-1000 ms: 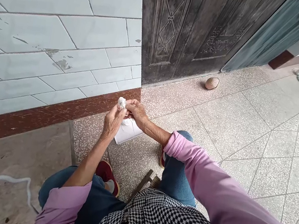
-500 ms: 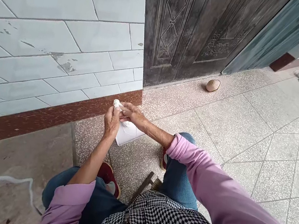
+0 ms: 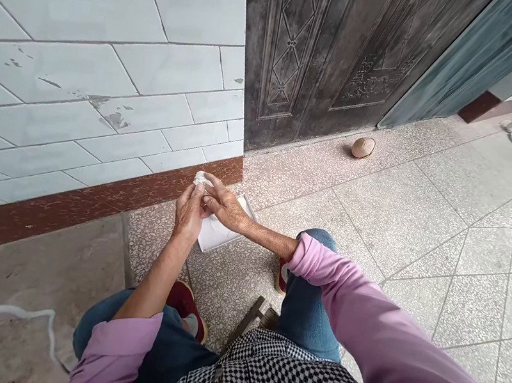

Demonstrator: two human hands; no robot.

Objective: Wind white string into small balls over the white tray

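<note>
The white lump (image 3: pixel 202 178) sits at the fingertips of both hands, on the far side of the left hand (image 3: pixel 189 212) and just beyond the tips of the right hand (image 3: pixel 228 209). The left hand comes from the near side, thumb up, its fingers closed on the lump. The right hand reaches across from the right with its fingers loosely bent and partly spread, the foremost ones over or against the lump; whether they pinch it, I cannot tell. The hands touch or nearly touch, so neither is clearly nearer, and the fingers cover so much of the lump that its long axis cannot be made out. Below the right hand, a shallow white tray (image 3: pixel 215 238) lies on the floor (image 3: pixel 311 210), partly hidden by that hand and wrist. Beyond the hands run the brown skirting board (image 3: pixel 102 207) and the tiled wall (image 3: pixel 167 74). Well off to the right of the right hand, a rounded tan object (image 3: pixel 363 148) rests near the door (image 3: pixel 326 54). Nearer the body than either hand are the knees and a red shoe (image 3: pixel 184 303). Nothing visible stands between the hands and the tray.
</note>
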